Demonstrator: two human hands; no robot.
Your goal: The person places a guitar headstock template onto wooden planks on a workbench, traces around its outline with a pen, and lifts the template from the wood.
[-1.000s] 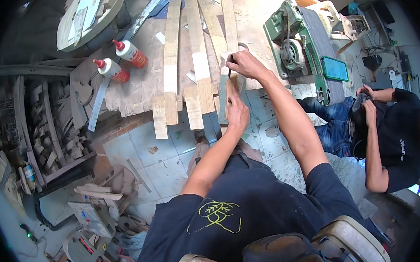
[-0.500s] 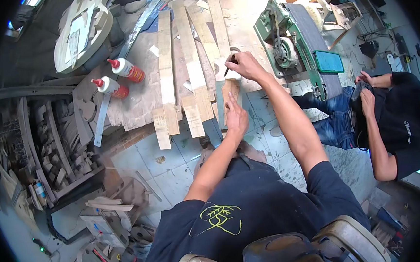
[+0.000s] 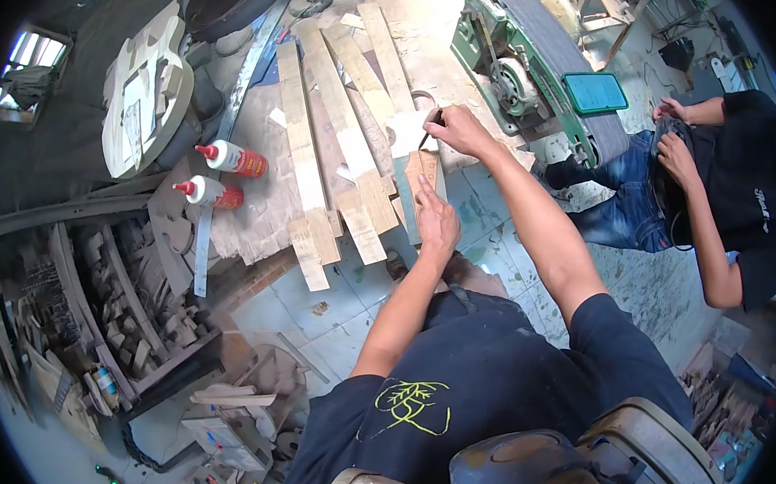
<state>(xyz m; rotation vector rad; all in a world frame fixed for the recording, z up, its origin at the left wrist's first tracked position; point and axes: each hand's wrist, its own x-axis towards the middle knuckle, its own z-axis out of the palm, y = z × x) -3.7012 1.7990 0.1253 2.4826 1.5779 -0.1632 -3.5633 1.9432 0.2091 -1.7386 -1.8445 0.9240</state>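
Flat brown wooden piece [image 3: 422, 164], upper centre of frame: our left hand [image 3: 439, 224] presses it, fingers extended; our right hand [image 3: 463, 132] pinches a slim dark pen-like tool [image 3: 424, 140] — steady pressure, we judge, prevents slipping.

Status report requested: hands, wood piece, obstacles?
Left hand on shaped wood piece. Right hand holds pen-like tool near piece's far end. Nothing seen blocking; belt sander apart, to the right.

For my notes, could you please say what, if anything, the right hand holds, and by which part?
The right hand holds a dark pen-like tool by its upper part, leaving the tip bare.
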